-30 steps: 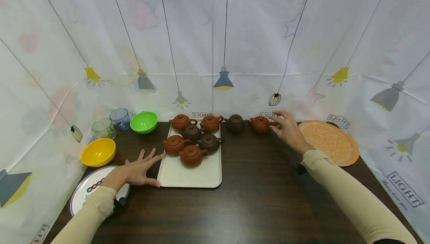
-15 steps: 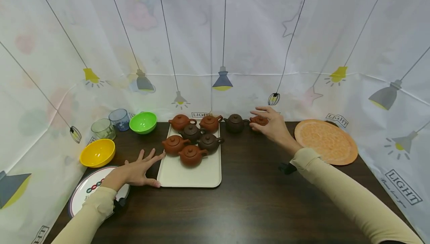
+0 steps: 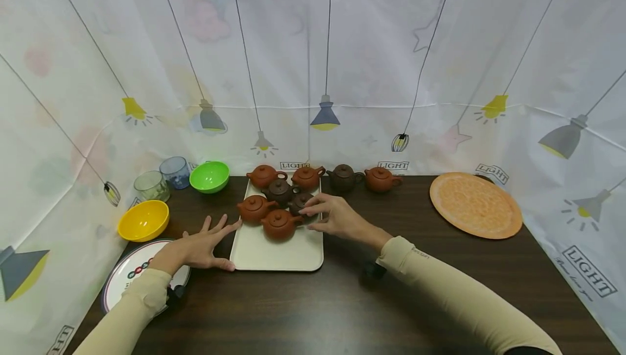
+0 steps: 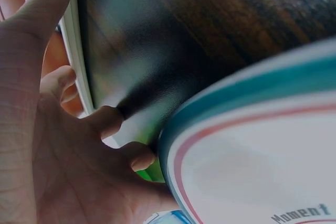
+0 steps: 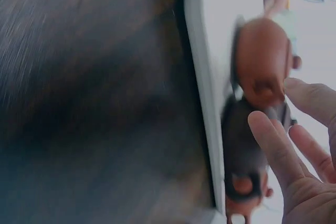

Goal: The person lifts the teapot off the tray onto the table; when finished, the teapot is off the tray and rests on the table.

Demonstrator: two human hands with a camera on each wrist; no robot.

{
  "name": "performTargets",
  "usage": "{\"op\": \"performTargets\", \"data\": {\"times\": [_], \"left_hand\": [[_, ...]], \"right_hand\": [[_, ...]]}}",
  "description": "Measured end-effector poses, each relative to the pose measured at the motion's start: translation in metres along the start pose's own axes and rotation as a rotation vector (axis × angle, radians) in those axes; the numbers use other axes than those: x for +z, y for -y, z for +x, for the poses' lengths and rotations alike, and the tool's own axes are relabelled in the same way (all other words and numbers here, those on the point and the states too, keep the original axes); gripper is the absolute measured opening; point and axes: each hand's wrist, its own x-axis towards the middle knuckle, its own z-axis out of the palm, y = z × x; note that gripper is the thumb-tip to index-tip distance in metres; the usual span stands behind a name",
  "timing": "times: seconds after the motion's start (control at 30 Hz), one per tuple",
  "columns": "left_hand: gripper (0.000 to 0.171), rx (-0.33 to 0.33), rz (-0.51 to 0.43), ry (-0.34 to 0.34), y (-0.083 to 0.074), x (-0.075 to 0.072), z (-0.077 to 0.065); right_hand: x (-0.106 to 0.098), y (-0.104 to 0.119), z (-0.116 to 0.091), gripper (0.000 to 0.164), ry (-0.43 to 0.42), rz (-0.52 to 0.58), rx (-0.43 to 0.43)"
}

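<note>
At the tray's left edge, my left hand lies with fingers spread, thumb and fingertips touching or very near the rim. The cream tray bears several small clay teapots, some reddish brown, some dark brown. My right hand reaches over its right side, thumb and fingers apart. Those fingers are beside the front reddish-brown teapot and the dark teapot; whether they touch either is unclear. Behind the right hand, a dark teapot and a reddish-brown teapot stand on the table.
A white plate lies under the left forearm. Further back on the left are a yellow bowl, a green bowl, a greenish glass and a blue glass. An orange round mat lies at right, before the curtain.
My right hand has left the reddish-brown teapot at the back right and moved left and nearer, over the tray's right side. That teapot stays where it was. The left hand is still.
</note>
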Motion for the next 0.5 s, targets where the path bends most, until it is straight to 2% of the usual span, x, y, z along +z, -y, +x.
{"op": "performTargets", "data": {"times": [0.17,0.3,0.5], "left_hand": [[0.118,-0.007,0.006,0.007,-0.003,0.0,0.001],[0.118,-0.007,0.005,0.005,-0.003,0.0,0.001],[0.118,-0.013,0.007,0.005,0.0,-0.001,0.001]], "right_hand": [[0.016,-0.003,0.003,0.04,0.026,0.031,0.034],[0.023,-0.006,0.005,0.037,-0.02,0.021,0.044],[0.037,-0.007,0.007,0.026,-0.098,-0.052,0.046]]}}
